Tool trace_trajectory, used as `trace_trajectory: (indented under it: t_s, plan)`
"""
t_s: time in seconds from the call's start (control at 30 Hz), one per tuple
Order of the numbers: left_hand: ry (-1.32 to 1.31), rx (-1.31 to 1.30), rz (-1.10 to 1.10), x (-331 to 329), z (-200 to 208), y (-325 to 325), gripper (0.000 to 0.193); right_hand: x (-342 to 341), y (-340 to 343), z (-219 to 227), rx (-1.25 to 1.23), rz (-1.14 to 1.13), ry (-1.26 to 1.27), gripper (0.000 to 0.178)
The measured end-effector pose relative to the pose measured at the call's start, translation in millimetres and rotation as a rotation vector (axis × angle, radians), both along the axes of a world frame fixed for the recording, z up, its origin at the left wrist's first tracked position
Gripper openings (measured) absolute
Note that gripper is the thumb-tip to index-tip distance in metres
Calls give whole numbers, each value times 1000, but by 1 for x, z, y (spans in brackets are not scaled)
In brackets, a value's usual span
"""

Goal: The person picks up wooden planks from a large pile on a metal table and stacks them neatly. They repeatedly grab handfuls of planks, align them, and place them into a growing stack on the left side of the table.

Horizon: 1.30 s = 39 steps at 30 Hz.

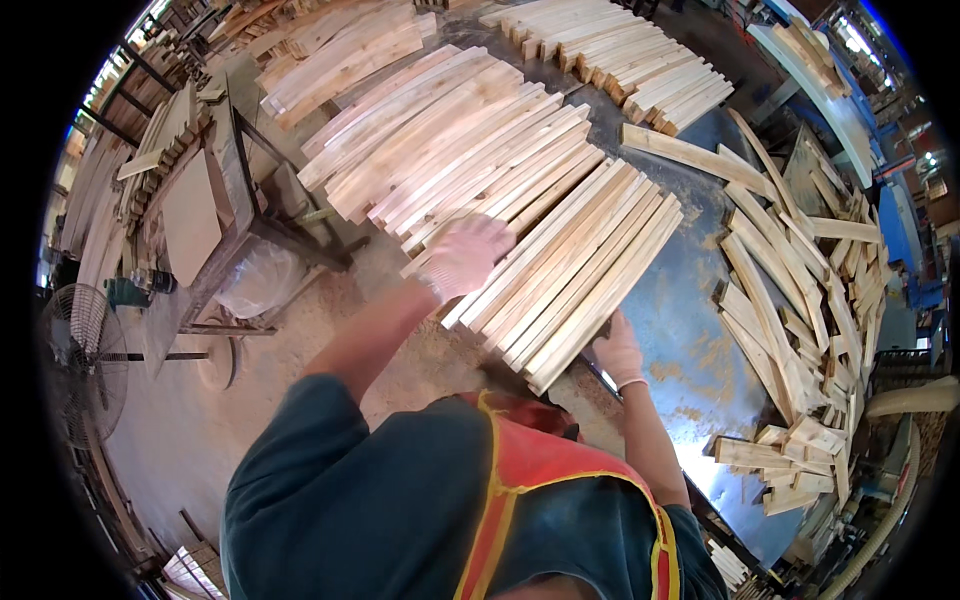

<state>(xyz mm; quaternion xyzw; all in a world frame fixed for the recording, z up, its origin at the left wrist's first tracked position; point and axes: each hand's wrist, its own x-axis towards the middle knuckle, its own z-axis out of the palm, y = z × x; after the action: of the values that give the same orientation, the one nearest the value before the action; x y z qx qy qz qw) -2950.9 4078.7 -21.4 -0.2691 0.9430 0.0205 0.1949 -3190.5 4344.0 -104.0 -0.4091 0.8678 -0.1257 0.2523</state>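
Observation:
Long pale wooden strips [575,265] lie side by side in a wide row in front of me, and a dark gap sets the nearest bunch apart from the others. My left hand [468,255], in a pale pinkish glove, reaches over the left side of this bunch, its fingers bent at the gap. On the opposite side, my gloved right hand [618,352] is against the near right edge of the bunch. The strips hide some of its fingers. Both hands grip the bunch between them.
To the right, a blue metal tabletop [690,300] bears sawdust and a jumbled heap of wooden offcuts [800,300]. More strips [620,55] stand in rows at the far side. At left are a dark metal-framed table [240,190] and a caged fan [85,350].

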Motion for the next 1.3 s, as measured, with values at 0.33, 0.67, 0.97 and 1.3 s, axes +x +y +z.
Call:
trace_trajectory:
  t_s: [0.33, 0.67, 0.97, 1.3]
  plan:
    - [1548, 1276, 1816, 109, -102, -12, 62, 22, -35, 42, -695, -373, -1330, 67]
    - [747, 1265, 1141, 76, -65, 47, 83, -93, -15, 42, -579, -575, -1003, 62]
    - [1002, 1615, 975, -33, -41, 50, 97, -157, -35, 23, -57, -241, -676, 76]
    - [984, 1336, 662, -88, 24, -50, 120, -181, -88, 61, -343, -646, -949, 64]
